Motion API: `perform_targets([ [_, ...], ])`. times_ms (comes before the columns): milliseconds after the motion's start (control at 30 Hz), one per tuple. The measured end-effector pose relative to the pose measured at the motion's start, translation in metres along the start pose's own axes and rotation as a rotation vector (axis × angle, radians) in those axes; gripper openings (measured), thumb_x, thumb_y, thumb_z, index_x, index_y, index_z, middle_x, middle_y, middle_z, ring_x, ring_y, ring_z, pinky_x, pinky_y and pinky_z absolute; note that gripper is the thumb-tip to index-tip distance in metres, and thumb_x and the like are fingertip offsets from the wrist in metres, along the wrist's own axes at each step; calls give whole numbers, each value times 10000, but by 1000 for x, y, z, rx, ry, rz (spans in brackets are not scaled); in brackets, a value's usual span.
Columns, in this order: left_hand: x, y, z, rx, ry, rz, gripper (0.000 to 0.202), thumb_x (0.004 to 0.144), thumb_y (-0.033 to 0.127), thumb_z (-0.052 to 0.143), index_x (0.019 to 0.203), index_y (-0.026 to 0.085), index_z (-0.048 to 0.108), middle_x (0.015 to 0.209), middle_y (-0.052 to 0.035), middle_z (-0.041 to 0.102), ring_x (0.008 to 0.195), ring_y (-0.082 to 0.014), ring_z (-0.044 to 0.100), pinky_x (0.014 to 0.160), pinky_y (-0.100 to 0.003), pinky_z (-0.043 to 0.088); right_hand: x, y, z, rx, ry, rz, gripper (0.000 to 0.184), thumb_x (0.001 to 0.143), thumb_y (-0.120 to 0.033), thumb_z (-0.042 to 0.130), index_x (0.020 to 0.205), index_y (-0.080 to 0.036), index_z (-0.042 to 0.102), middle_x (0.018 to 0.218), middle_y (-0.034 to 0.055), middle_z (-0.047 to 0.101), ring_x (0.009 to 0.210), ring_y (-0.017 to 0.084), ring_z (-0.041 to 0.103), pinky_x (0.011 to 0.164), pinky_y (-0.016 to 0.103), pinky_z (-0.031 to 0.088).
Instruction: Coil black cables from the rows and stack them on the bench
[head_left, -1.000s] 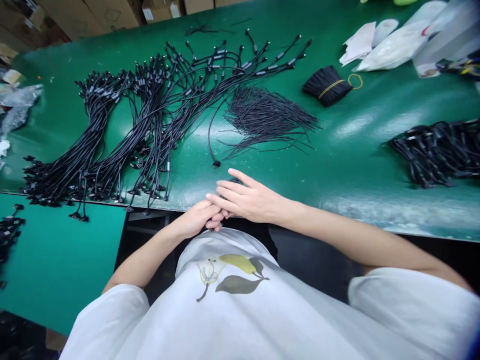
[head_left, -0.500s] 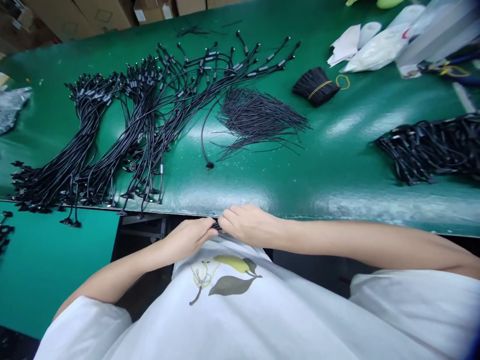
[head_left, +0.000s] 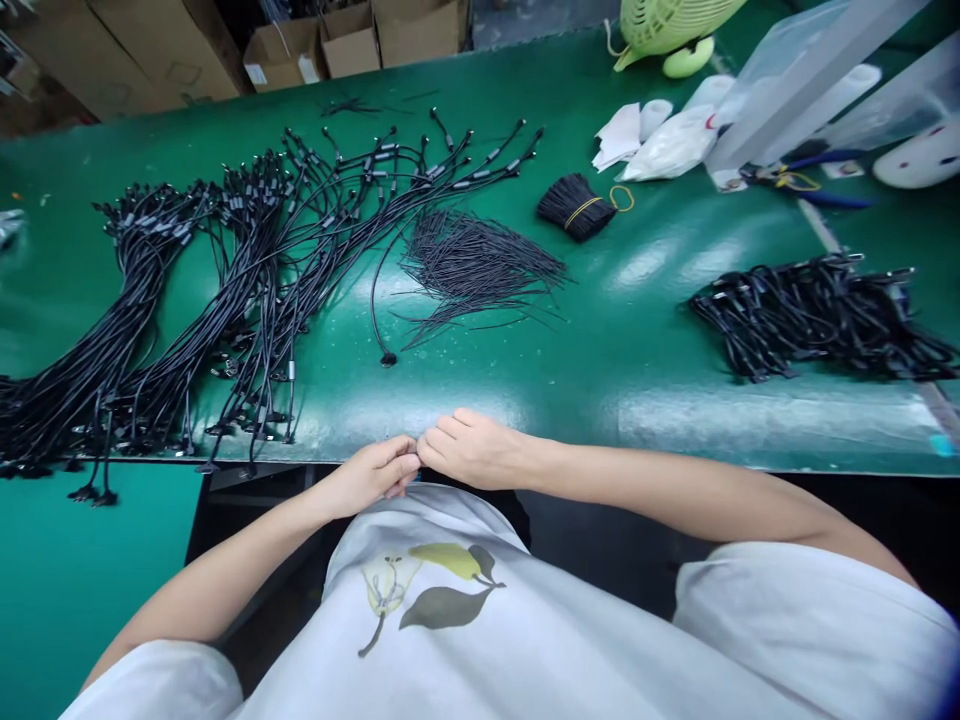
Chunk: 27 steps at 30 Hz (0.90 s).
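Observation:
My left hand (head_left: 371, 475) and my right hand (head_left: 469, 448) meet fingertip to fingertip at the near edge of the green table (head_left: 660, 330), just above my white shirt. Both hands are closed in a pinch. Whatever sits between the fingertips is hidden. A single black cable (head_left: 379, 290) lies on the table just beyond my hands. To its right is a loose pile of thin black ties (head_left: 476, 265). A large spread of black cables (head_left: 225, 270) covers the table's left half.
A banded bundle of black ties (head_left: 576, 206) lies further back. Another heap of black cables (head_left: 810, 315) sits at the right. White bags (head_left: 667, 140), a green fan (head_left: 667, 25) and pliers (head_left: 795, 180) are at the back right. Cardboard boxes (head_left: 352, 40) stand behind the table.
My right hand went from flat, spread fingers over the left hand to a closed pinch against it. Both hands drew back to the table's edge. The view shifted to the right.

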<state>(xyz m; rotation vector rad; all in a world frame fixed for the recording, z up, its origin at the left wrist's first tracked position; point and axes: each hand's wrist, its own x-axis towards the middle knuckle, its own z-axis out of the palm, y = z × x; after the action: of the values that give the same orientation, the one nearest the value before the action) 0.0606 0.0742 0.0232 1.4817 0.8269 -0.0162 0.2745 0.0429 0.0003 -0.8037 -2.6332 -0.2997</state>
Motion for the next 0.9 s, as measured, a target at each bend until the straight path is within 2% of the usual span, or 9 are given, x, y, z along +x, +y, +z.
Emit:
perform_targets([
  [67,4,1,3,11,-21,3,312,940,448,401,768,193,452,632,33,473,536,-108,429,595,-246,384,-3,1,1,16,7,-26,211,980,-136,372,837,-156,527,716,19,510,635,152,402,575,324,177],
  [200,10,4,9,385,245,66,272,923,350,439,701,197,477,624,12,494,570,-135,447,597,-258,330,-3,4,-2,251,-182,130,241,987,-204,389,833,-146,565,743,46,584,660,157,468,578,297,248],
  [267,12,3,7,406,303,84,261,922,351,443,727,196,521,647,4,523,598,-142,465,608,-259,323,0,23,-6,452,-284,194,258,992,-275,415,879,-145,607,797,54,632,706,160,521,613,277,325],
  [367,15,-1,-4,129,373,33,335,930,460,424,792,186,558,593,22,491,562,-130,448,583,-245,330,8,92,-4,568,-181,348,284,998,-274,389,1001,-170,653,965,60,667,863,166,576,761,277,407],
  [467,15,-4,-13,-215,469,51,389,894,547,471,787,178,535,499,72,349,490,-106,365,561,-237,336,18,187,17,257,64,781,346,983,-183,332,1140,-133,636,1138,124,623,1026,216,544,870,322,387],
  [567,11,-8,-14,-406,497,92,384,873,545,529,784,172,528,493,88,317,463,-83,316,560,-234,339,28,262,45,30,-70,931,393,954,-111,311,1215,-97,605,1232,170,572,1032,237,517,830,328,367],
  [633,7,-12,-15,-473,533,96,379,870,535,548,791,165,540,501,85,329,461,-75,306,563,-235,343,33,287,58,-29,-215,921,342,934,-116,364,1117,-62,648,1146,196,600,974,247,514,795,339,351],
  [767,5,-17,-19,-605,606,112,379,837,519,612,785,147,560,533,79,366,459,-54,291,569,-234,353,27,286,56,-95,-241,886,312,926,-148,379,1016,-59,664,1082,204,595,943,259,492,775,362,331],
  [900,20,-10,-17,-730,541,159,390,794,510,673,778,135,568,532,86,366,435,-30,259,527,-215,326,1,256,32,-171,-44,996,262,906,-194,415,970,-112,656,1072,167,571,906,252,494,723,346,341],
])
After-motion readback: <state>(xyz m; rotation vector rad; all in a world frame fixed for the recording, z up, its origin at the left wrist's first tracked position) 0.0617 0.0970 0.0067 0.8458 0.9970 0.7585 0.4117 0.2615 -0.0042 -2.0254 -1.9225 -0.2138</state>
